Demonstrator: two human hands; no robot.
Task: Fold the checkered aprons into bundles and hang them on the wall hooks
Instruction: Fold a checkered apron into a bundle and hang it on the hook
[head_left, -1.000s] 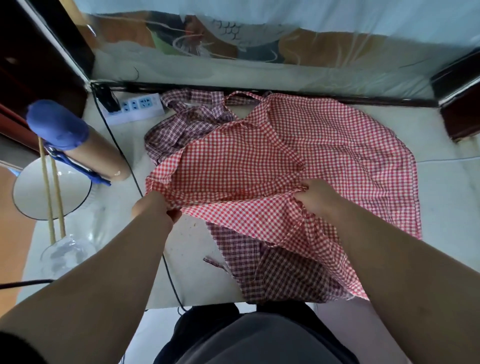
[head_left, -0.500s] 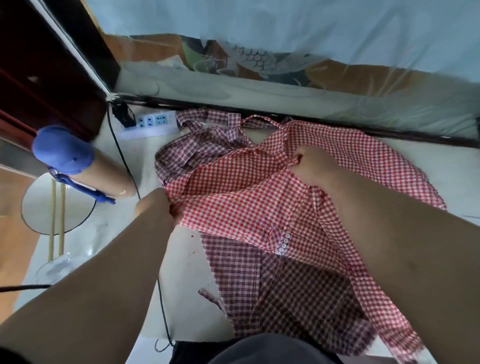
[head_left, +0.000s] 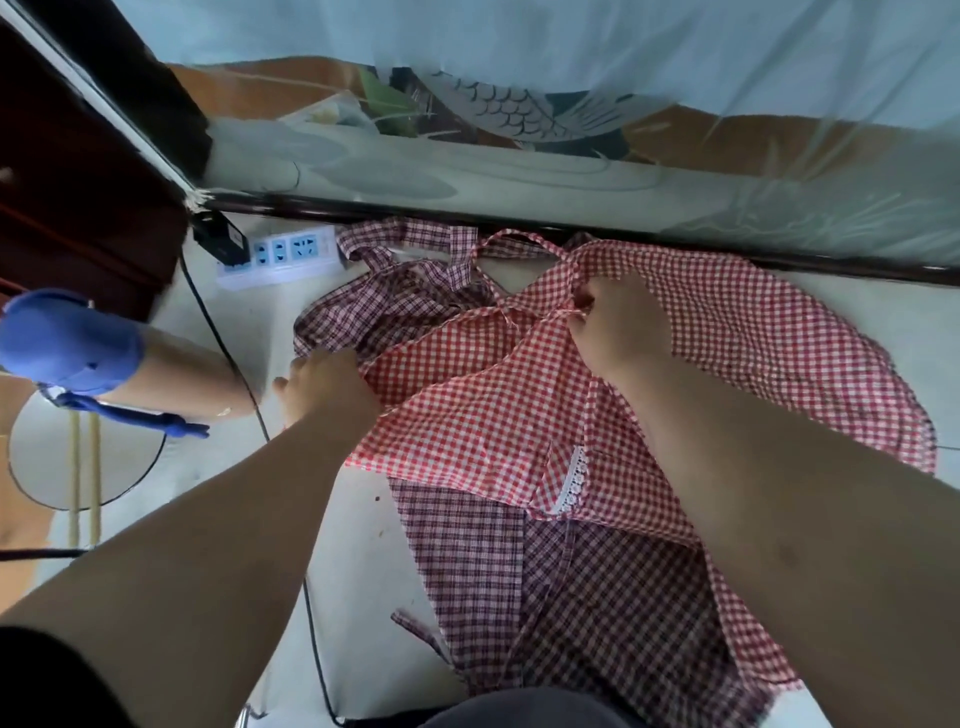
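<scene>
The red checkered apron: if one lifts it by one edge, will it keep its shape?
Probably floppy: the red checkered apron lies in soft folds and bunches where the right hand pinches it. It looks thin, so it is likely light. It should drape and sag rather than roll on the table.

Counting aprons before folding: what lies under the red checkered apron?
A darker checkered apron lies under the red checkered apron, showing at the upper left and near edge. Its middle is covered, so anything else beneath cannot be seen.
</scene>
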